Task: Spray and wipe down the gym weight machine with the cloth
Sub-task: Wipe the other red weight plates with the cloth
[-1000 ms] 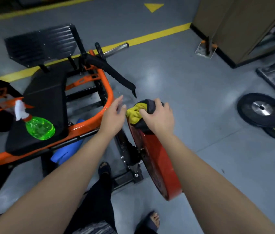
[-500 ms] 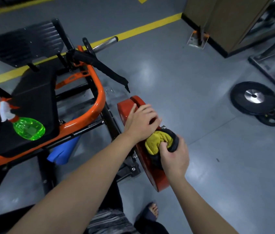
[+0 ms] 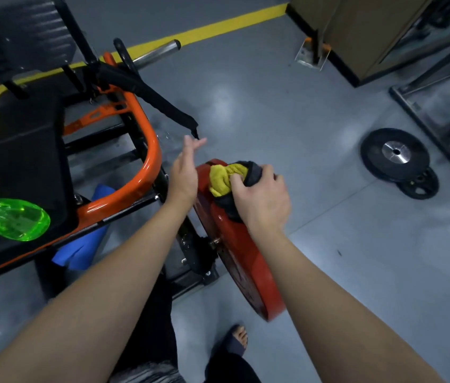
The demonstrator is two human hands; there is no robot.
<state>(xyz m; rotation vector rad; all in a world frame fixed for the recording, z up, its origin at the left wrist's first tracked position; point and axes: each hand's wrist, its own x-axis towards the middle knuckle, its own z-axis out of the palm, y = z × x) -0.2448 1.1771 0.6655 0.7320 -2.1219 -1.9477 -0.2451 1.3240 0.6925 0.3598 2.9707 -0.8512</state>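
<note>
Head view: crumpled yellow-and-black cloth point(image 3: 222, 179) was gripped by right hand point(image 3: 263, 201) at twelve o'clock on red round weight plate point(image 3: 245, 261); left hand point(image 3: 183, 175) was held straight-fingered, empty.

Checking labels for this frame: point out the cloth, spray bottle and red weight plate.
cloth point(image 3: 222, 178): head view, exposed yellow fold
spray bottle point(image 3: 16, 222): head view, green body
red weight plate point(image 3: 254, 272): head view, bare outer rim
</note>
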